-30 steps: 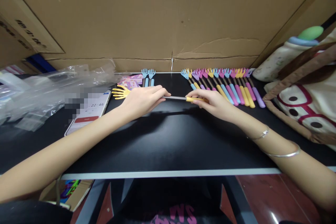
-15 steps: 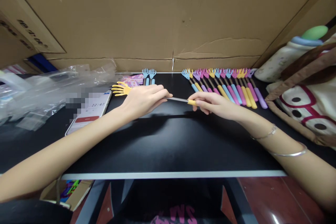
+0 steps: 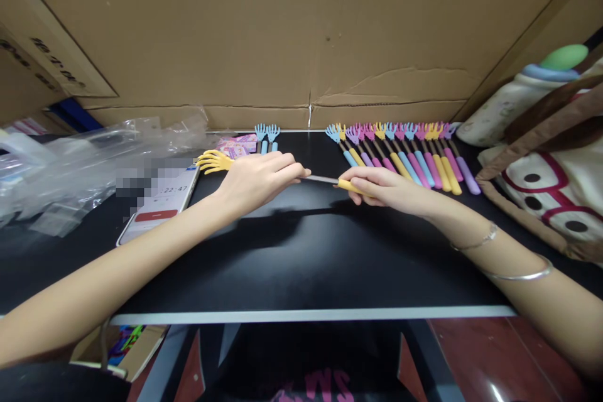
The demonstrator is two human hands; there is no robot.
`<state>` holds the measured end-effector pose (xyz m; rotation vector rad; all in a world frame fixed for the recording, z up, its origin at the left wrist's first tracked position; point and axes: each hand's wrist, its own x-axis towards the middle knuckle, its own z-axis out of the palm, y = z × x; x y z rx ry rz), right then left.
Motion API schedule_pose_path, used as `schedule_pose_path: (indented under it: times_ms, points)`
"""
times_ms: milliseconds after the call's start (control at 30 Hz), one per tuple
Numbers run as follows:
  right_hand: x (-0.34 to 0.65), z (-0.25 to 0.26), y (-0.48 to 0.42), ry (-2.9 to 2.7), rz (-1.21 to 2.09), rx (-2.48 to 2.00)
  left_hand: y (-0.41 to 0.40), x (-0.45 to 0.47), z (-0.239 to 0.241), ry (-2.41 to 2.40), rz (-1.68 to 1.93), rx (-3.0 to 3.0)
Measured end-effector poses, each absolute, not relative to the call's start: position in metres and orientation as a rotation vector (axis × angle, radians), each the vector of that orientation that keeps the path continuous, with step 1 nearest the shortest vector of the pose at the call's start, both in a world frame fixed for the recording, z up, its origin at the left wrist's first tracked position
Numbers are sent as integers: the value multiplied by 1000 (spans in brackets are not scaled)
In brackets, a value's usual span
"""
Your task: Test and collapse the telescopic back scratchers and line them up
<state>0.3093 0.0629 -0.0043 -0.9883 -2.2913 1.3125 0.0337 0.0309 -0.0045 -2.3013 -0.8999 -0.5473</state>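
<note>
A yellow telescopic back scratcher point(image 3: 214, 161) with a hand-shaped head is stretched out level above the black table point(image 3: 301, 251). My left hand point(image 3: 257, 179) is closed round its metal shaft just behind the head. My right hand point(image 3: 384, 190) is closed on its yellow handle, the thin rod showing between the two hands. A row of several collapsed scratchers point(image 3: 400, 154) in blue, pink, purple and yellow lies just behind my right hand. Two blue scratchers point(image 3: 267, 137) lie behind my left hand.
A phone point(image 3: 160, 201) showing a timer lies left of my left hand, with clear plastic bags point(image 3: 89, 157) beyond it. Pink packets point(image 3: 235, 146) lie by the blue scratchers. A cardboard wall point(image 3: 282, 31) closes the back. A fabric bag point(image 3: 541, 182) fills the right edge.
The rod between my hands has grown slightly longer. The yellow head has edged left over the phone's corner, and my right hand has shifted a little to the right.
</note>
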Motion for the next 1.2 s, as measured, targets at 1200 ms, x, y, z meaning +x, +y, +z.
schedule_pose_path:
  times_ms: [1200]
  points:
    - [295,-16,48,-2394,-208,-893,43,25,-3,-1657,-643,-3238]
